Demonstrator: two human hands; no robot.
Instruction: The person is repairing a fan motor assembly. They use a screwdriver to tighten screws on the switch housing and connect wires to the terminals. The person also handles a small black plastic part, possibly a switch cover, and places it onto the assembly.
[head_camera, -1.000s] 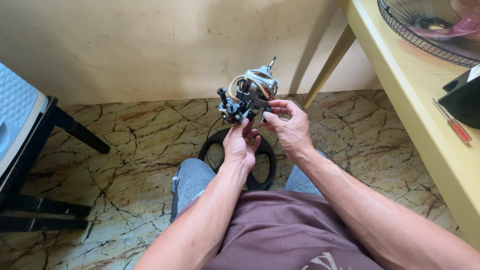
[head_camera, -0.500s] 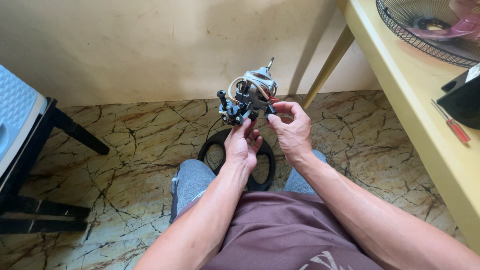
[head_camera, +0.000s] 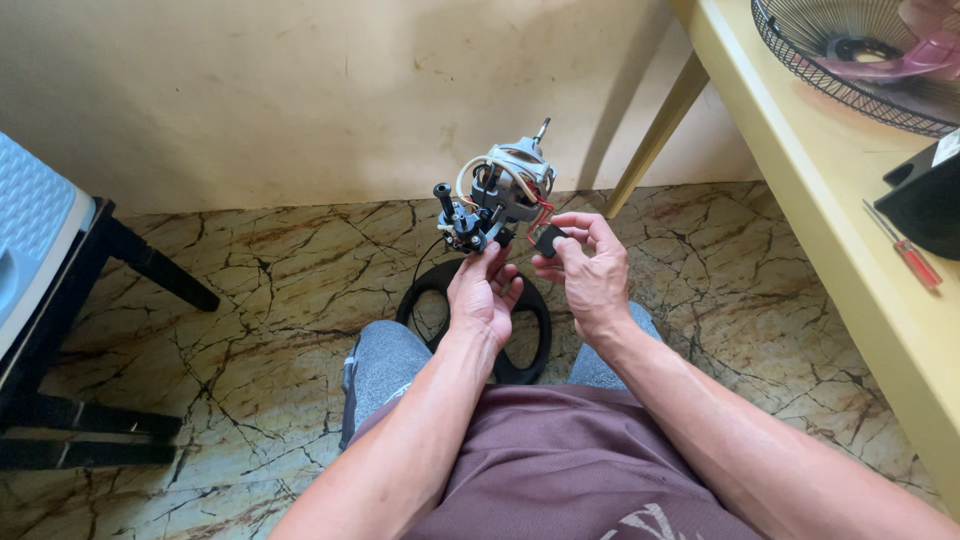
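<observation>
View: a seated person's two bare arms are seen from above, reaching forward over grey trousers and a maroon shirt.

Left hand: the left hand (head_camera: 483, 297) is raised palm-up and clenched around the underside of a small electric motor (head_camera: 497, 200), which is held up from below by the fingertips.

Motor: a grey metal body with a thin shaft pointing up and away from the hands is seen; white, red and black wires are looped over it, and a dark blue plastic part is fixed on the side farthest from the right hand.

Right hand: the right hand (head_camera: 590, 275) is held just beside the left, at the same height. A small black block (head_camera: 549, 240) is pinched between thumb and fingers; it is joined to the motor by the red wires.

Below the hands: a black oval ring (head_camera: 524, 330) is seen lying on the marbled floor (head_camera: 250, 300) between the knees, partly hidden by the left wrist.

Beyond the hands: a plain cream wall (head_camera: 300, 90) is met by the floor.

Far to the left hand's side: a pale blue seat on a black frame (head_camera: 60, 300) is seen, well apart.

To the right hand's side: a yellow surface (head_camera: 840, 190) is seen carrying a black wire fan guard (head_camera: 850, 60), a black box (head_camera: 925, 200) and a red-handled screwdriver (head_camera: 905, 255).
</observation>
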